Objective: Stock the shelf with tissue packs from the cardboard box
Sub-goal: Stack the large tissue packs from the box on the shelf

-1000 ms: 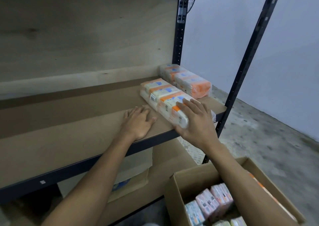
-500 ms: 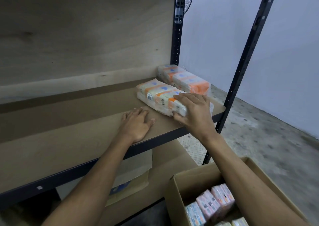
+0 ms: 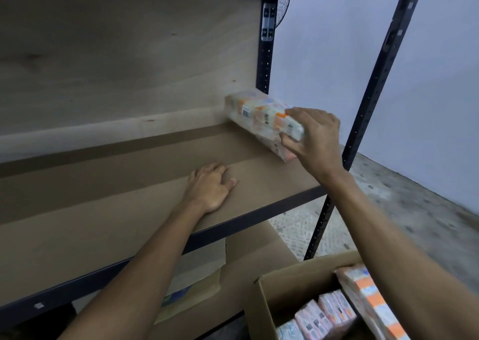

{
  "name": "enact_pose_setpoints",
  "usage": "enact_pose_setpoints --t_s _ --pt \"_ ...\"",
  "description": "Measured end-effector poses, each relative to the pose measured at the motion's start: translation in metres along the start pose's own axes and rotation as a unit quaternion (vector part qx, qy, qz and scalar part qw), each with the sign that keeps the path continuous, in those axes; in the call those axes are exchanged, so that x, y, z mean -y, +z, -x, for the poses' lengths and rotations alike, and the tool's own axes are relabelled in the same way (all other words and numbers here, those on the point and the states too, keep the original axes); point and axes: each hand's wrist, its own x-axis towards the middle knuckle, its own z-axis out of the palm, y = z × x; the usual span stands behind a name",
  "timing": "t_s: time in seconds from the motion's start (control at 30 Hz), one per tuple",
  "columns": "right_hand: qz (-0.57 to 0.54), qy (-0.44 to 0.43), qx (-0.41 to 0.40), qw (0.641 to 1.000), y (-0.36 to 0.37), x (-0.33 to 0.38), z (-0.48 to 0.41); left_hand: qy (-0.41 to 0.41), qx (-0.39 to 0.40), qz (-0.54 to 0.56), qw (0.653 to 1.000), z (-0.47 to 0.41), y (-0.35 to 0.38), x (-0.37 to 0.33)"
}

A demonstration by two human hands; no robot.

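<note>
My right hand [image 3: 315, 142] grips the near end of an orange and white tissue pack [image 3: 261, 115], held tilted above another pack [image 3: 280, 147] that lies at the shelf's far right end. Only a sliver of that lower pack shows beneath. My left hand [image 3: 210, 185] rests flat, palm down, on the brown shelf board [image 3: 116, 210], holding nothing. At the bottom right stands the open cardboard box [image 3: 290, 285] with several more pink, blue and orange packs [image 3: 326, 313] inside.
Black metal uprights [image 3: 373, 85] frame the shelf's right end, with a plywood back panel [image 3: 116, 62] behind. A lower shelf holds flat cardboard [image 3: 197, 280]. A grey concrete floor [image 3: 414, 210] and pale wall lie to the right.
My right hand lifted the front tissue pack off the board and carried it back and up over the rear pack. My left hand stayed flat on the shelf.
</note>
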Motion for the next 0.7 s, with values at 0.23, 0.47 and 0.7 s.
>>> enact_pose_setpoints --t_s 0.23,0.47,0.7 --pt "0.012 0.041 0.023 0.999 0.04 -0.046 -0.026 -0.002 0.02 -0.025 0.999 -0.019 0.01 -0.007" --pt "0.025 0.041 0.039 0.998 0.066 -0.064 -0.041 -0.002 0.001 -0.024 1.0 -0.023 0.016 -0.004" --pt "0.034 0.03 0.116 0.992 0.073 -0.078 -0.05 -0.003 -0.005 -0.028 1.0 -0.024 0.018 -0.004"
